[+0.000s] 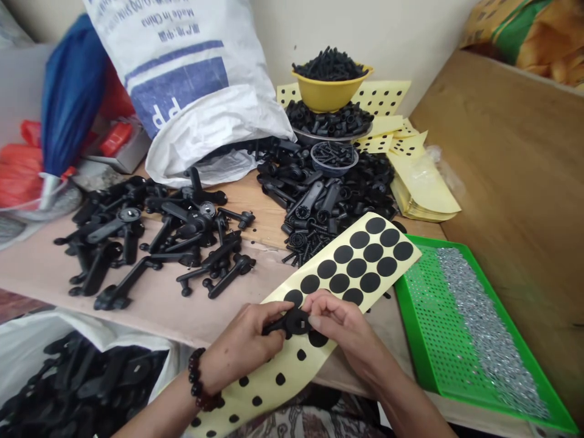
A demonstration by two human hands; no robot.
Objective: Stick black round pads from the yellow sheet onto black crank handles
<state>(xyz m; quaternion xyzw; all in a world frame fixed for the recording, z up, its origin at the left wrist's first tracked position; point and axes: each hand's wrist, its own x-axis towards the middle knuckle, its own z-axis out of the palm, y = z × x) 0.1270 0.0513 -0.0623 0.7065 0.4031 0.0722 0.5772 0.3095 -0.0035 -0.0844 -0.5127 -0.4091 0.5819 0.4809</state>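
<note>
My left hand (pixel 249 337) is closed round a black plastic crank handle (pixel 297 322), its round end facing up with a small pale slot in it. At that round end, the thumb and fingers of my right hand (pixel 340 316) are pinched together; what lies between them I cannot make out. Beneath both hands stretches a yellow backing sheet (pixel 319 255) of round black stickers. Large whole discs cover its far part, while the near part carries only small black dots. Several similar crank handles (pixel 219 261) lie loosely heaped on the table to the left.
A green perforated tray (pixel 422 304) of small silvery metal pieces stands right. Behind are loose black parts (pixel 314 194), a small bowl (pixel 335 167) of screws, a yellow bowl (pixel 331 91) and stacked yellow sheets (pixel 426 182). Left are a white sack (pixel 196 79) and a lined container (pixel 150 347) of black parts.
</note>
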